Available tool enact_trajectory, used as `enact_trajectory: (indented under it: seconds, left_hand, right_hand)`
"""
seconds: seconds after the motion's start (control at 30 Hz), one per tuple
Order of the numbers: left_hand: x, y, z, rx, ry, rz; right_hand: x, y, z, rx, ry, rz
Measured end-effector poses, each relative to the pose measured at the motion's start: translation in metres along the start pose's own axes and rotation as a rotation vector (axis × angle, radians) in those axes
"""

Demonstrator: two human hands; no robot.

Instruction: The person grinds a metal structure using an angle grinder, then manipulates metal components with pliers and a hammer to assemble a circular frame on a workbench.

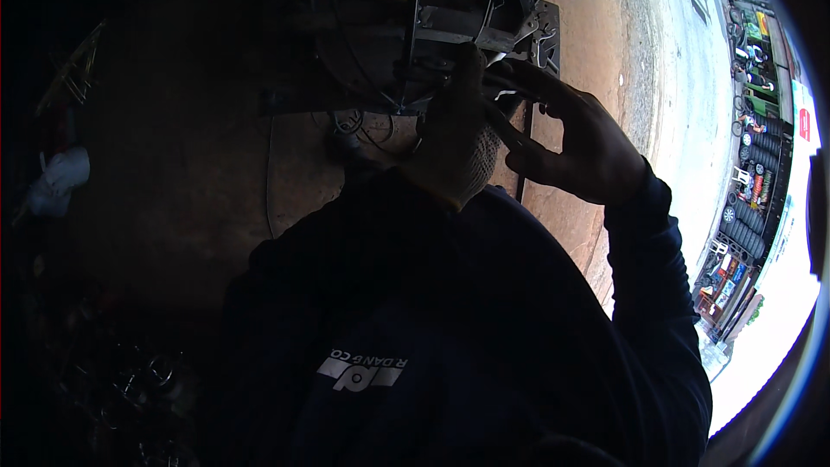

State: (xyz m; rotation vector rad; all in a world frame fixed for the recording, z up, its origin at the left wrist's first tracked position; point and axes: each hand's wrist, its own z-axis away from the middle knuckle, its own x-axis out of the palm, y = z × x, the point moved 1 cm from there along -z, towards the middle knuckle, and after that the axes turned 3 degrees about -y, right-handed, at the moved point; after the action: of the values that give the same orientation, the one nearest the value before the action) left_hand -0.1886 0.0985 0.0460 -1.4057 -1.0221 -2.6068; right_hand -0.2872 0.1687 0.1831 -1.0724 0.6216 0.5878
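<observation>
A dark metal frame with rods, cables and a crossbar fills the top middle, much of it in deep shadow. My left hand, in a mesh-backed glove, reaches up against its near edge. Most of that hand's fingers are lost in the dark. From the right comes my bare right hand, curved like a C beside the left one. Its fingertips and thumb meet slim dark pieces near the frame's corner, perhaps the arms of a tool; their kind cannot be made out. A small pale part glints just above the fingertips.
Brown ground lies at the left, with a whitish bundle at its edge. Shadowy metal parts sit lower left. A thin cable hangs below the frame. Beyond a bright road at right stand stacked tyres and people.
</observation>
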Motion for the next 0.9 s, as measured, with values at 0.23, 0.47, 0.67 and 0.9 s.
enact_trajectory:
  seconds: [0.23,0.47,0.67,0.9]
  left_hand:
    - [-0.010,0.021,0.010,0.064,-0.321,-0.299]
    - [-0.011,0.008,0.011,0.275,-0.375,-0.427]
    - [-0.006,0.020,0.010,-0.034,-0.252,-0.145]
    - [0.009,0.031,0.010,-0.300,-0.133,0.359]
  right_hand:
    - [-0.010,-0.003,-0.007,-0.003,-0.097,0.004]
    - [0.003,0.003,0.004,0.062,-0.104,0.054]
    - [0.005,0.004,0.000,0.053,-0.059,-0.049]
    - [0.007,0.004,-0.002,0.001,-0.046,-0.017]
